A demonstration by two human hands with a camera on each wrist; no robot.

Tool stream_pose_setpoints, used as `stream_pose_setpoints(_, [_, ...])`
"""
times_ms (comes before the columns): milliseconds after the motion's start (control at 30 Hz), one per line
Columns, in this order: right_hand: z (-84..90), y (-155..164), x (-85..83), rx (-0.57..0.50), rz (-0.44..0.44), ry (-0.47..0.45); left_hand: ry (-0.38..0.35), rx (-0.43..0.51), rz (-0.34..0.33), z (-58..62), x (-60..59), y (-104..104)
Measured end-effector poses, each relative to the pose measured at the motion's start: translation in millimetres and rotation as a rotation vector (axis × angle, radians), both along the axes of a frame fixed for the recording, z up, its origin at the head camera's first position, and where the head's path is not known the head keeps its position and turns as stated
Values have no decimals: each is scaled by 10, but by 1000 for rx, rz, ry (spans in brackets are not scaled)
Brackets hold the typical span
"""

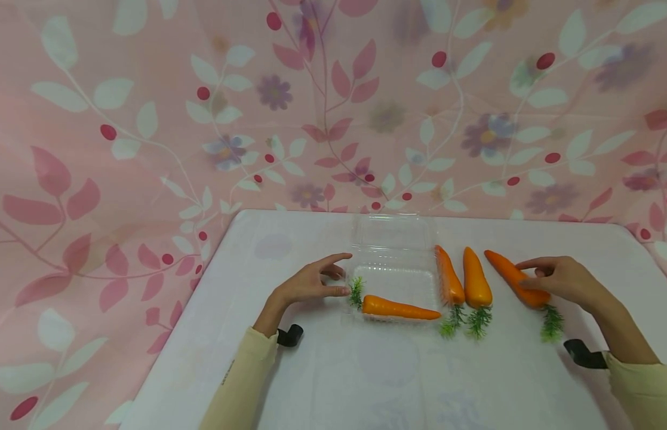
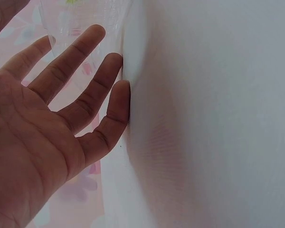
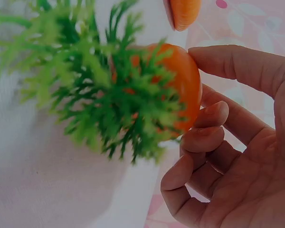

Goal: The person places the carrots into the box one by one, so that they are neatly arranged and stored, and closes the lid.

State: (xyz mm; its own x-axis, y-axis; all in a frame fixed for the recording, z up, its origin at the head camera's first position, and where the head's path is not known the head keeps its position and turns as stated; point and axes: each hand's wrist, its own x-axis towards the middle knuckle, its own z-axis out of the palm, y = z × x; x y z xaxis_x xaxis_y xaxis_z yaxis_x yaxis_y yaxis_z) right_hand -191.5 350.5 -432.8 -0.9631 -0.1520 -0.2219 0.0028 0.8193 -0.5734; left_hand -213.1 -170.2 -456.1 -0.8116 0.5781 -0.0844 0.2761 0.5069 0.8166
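My left hand (image 1: 306,283) is beside the left edge of a clear plastic clamshell box (image 1: 395,232), fingers spread and holding nothing. In the left wrist view, that hand's (image 2: 47,123) little-finger side is close to the white cloth. Inside the box, a toy carrot (image 1: 399,308) lies sideways along the near edge, its green leaves to the left. My right hand (image 1: 565,279) pinches the rightmost toy carrot (image 1: 507,272) near its leafy end. In the right wrist view, green leaves (image 3: 118,90) partly hide this carrot's top; the thumb and fingers meet its side.
Between the box and the right hand lie two more carrots: one (image 1: 450,278) against the box's right wall, the other (image 1: 476,280) just right of it. White cloth covers the table (image 1: 376,382). Behind its far edge hangs a pink floral curtain (image 1: 333,119).
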Motion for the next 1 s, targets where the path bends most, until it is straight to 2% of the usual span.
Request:
stream_pose_setpoints(200, [-11, 17, -15, 26, 36, 49, 4, 7, -10, 6, 4, 4])
stream_pose_setpoints(533, [-3, 42, -64, 104, 36, 82, 16, 6, -13, 5, 6, 1])
stream_pose_setpoints(767, [34, 71, -56, 161, 32, 70, 9, 10, -12, 2, 10, -4])
stream_pose_setpoints(1000, [25, 103, -42, 185, 60, 107, 16, 13, -20, -7, 9, -5])
